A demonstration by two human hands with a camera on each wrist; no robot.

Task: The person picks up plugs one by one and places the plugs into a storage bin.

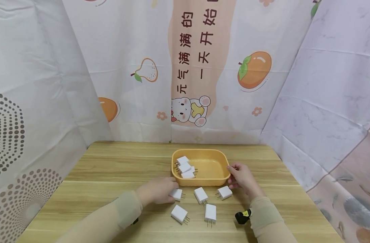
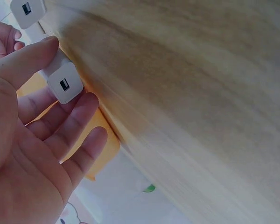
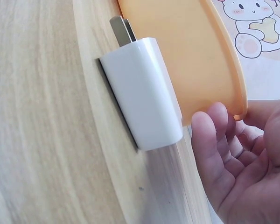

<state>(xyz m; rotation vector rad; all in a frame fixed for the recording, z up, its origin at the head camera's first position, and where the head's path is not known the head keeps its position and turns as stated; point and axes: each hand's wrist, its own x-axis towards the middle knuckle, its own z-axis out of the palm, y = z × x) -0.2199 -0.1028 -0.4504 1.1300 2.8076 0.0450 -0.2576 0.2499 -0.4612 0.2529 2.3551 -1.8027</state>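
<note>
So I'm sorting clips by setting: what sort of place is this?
Probably a makeshift recording booth, not a home: a wooden table screened by printed curtains, with an orange tray and white chargers.

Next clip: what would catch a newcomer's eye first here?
The orange tray at the middle of the wooden table, with a few white chargers piled at its left end. Five more chargers lie on the table in front of it. The left hand pinches one of these, while the right hand touches the tray's right rim.
</note>
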